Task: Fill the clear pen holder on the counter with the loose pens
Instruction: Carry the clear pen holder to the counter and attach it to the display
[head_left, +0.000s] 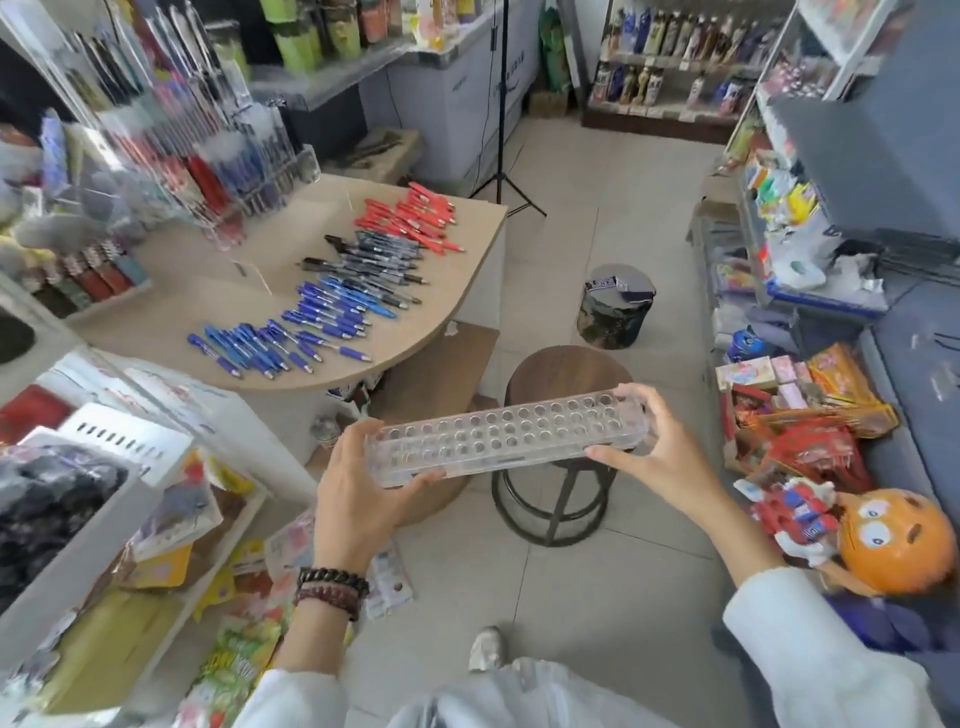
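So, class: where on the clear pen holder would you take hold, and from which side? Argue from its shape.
At its two short ends, coming in from either side, as the left hand and right hand grip it now. The clear pen holder is long, narrow and roughly level; end grips likely balance it and leave the holed top free.

- Pale tiled floor.
- Round wooden stool on a metal frame, near the table's curved edge.
- Black tripod behind.
- Stocked shelves at back.
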